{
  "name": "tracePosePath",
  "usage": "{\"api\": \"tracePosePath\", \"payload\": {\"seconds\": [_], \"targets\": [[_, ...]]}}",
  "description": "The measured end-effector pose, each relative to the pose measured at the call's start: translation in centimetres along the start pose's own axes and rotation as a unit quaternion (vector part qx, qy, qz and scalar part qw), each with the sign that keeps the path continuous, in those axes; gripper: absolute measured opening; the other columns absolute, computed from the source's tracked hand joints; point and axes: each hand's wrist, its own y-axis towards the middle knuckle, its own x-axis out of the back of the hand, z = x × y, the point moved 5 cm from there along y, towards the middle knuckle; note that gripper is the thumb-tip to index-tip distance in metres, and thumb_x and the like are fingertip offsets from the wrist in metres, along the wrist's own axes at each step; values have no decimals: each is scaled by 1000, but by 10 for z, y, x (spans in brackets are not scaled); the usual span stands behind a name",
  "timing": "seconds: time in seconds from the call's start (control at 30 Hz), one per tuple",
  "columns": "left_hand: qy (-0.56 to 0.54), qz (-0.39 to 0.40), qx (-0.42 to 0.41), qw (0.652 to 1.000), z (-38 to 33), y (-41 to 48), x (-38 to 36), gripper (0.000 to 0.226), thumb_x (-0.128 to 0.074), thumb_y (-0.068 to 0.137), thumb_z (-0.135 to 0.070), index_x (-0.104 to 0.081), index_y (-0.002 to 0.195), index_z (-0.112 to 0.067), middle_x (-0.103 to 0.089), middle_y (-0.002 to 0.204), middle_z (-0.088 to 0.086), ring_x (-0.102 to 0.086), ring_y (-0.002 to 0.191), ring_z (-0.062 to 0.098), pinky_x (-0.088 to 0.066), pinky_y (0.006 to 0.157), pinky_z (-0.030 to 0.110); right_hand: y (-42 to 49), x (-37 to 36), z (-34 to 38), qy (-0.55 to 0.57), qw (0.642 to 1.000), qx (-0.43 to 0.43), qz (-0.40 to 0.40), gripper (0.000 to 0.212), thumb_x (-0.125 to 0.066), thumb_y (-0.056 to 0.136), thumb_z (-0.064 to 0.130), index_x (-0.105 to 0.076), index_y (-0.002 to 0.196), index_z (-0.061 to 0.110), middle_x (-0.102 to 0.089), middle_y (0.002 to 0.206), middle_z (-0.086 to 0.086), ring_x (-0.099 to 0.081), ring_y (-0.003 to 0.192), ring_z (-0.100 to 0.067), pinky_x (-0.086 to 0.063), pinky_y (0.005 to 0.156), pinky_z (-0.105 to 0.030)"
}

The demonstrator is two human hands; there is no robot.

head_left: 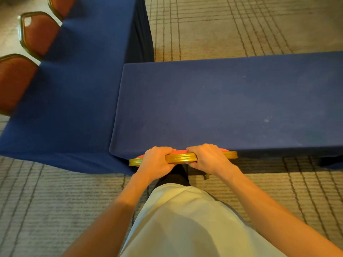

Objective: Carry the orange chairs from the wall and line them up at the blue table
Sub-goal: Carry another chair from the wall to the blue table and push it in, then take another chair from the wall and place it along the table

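Where it stands pushed in at the near edge of the worktop (222, 104), orange chair (181, 157): stiff gold frame, probably moderately heavy, left grip (156, 161) and right grip (207, 158) both curled round its top rail.

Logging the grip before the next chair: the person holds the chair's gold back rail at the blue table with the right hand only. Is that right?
Not quite. The head view shows the gold back rail gripped by the left hand and the right hand together, side by side, at the blue table.
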Motion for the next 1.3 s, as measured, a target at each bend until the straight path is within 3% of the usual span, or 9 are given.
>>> {"api": "tracePosePath", "payload": {"seconds": [0.2,0.4,0.53,0.77,0.97,1.13,1.3], "targets": [[5,13,25,1000,11,6,-17,39,-69,93,-49,-67,129,-36,-74,120,-10,-68,103,15,-57,96,41,11,-22,-8,15,999,-4,30,19,-69,91,42,-65,107,31,-72,103,8,-64,84,-14,-50,72,-29],[22,29,17,999,3,16,-33,42,-63,96,-52,-63,135,-36,-70,129,-8,-67,111,17,-53,98,38,8,-34,-26,37,998,-37,33,27,-71,91,36,-67,116,28,-72,110,7,-67,93,-15,-57,80,-33],[29,44,19,998,8,21,-36,46,-63,96,-53,-59,140,-37,-67,135,-8,-65,117,17,-51,101,39,11,-41,-27,49,997,-47,27,23,-71,91,36,-66,112,31,-71,109,8,-65,91,-12,-53,75,-26],[29,53,28,998,13,23,-41,49,-63,96,-52,-55,143,-38,-65,138,-9,-64,119,18,-51,102,40,13,-40,-27,47,997,-47,35,26,-72,91,37,-66,116,30,-70,111,8,-65,95,-13,-50,77,-25],[36,58,29,997,13,23,-42,50,-64,96,-51,-54,143,-38,-63,140,-8,-62,121,19,-50,104,40,10,-40,-25,52,997,-50,29,20,-71,91,34,-64,109,31,-70,107,8,-63,89,-12,-43,69,-23],[33,77,31,996,15,20,-40,46,-70,95,-43,-52,137,-36,-63,137,-7,-63,117,18,-52,101,35,3,-36,-22,72,996,-45,27,27,-71,89,43,-57,110,33,-67,108,9,-61,89,-10,-46,71,-23],[-10,67,25,997,16,8,-33,48,-77,90,-38,-49,128,-37,-64,131,-10,-64,110,13,-56,94,30,-8,-30,-12,111,992,-41,32,43,-71,88,49,-53,124,36,-66,116,12,-62,95,-8,-55,79,-26]]}}
